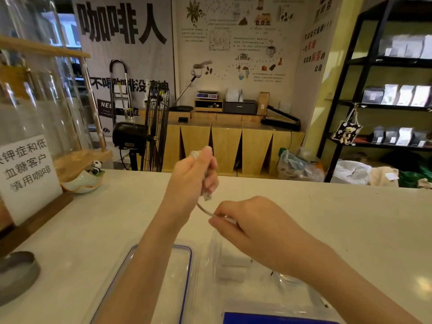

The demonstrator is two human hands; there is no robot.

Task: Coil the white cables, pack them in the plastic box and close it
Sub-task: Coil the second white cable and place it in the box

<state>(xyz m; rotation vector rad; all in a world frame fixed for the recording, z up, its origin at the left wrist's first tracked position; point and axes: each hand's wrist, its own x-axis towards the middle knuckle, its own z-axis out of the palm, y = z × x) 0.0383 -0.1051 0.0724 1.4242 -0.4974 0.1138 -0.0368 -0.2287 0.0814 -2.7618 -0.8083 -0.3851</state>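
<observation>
White cable (203, 208): spans my two hands.
Left hand (194, 174): clenched on coil (raised).
Right hand (247, 220): pinching cable above plastic box (233, 265).

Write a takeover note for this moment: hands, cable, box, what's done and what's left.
Left hand: raised, shut on the white cable, plug dangling below it.
Right hand: pinching the same cable lower down, above the plastic box.
Lid: off, lying left of the box on the counter.
Done: box open; something white is inside, unclear what.
Left: finish coiling, pack, close.
</observation>
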